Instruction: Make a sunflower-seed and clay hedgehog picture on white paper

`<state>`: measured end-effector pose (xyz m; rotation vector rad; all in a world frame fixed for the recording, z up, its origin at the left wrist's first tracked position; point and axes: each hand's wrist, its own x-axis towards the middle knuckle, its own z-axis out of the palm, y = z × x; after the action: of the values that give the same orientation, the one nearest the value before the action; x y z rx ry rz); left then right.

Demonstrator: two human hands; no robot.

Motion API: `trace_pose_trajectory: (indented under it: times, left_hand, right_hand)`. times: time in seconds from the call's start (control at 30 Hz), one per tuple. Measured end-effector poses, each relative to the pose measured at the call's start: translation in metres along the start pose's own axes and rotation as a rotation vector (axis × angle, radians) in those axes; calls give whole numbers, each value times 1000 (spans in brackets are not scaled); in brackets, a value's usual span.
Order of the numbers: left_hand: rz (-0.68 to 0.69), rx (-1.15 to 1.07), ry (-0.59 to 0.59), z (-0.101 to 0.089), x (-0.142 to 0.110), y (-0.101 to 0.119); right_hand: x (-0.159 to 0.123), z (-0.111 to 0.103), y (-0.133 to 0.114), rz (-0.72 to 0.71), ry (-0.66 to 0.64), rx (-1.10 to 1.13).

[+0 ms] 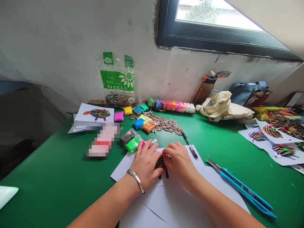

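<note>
If you squeeze harder, the sunflower seeds (161, 163) could pop loose; your left hand (144, 164) and right hand (179, 160) both pinch them.

1. My green tabletop (234, 144) spreads across the view.
2. Straight ahead, striped sunflower seeds (163, 124) lie heaped beside small, bright packets of modelling clay (142, 124).
3. Nearer me lie white paper sheets (152, 209), with a blue craft knife (244, 190) just to their right.
4. Farther right lie seed-and-clay pictures (282, 150).

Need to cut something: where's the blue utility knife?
Head view: the blue utility knife lies on the green table, right of the white paper under the right hand.
</note>
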<state>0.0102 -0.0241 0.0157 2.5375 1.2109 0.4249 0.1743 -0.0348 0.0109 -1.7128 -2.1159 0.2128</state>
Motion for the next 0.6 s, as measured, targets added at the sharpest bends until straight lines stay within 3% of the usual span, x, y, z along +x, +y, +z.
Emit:
trace_pose_trajectory:
  times: [0.4, 0.6]
  left_hand:
    - [-12, -7, 1, 0, 0, -1]
    - [-8, -17, 16, 1, 0, -2]
  right_hand:
    - [-3, -6, 4, 176, -95, 402]
    - [-2, -5, 4, 184, -145, 350]
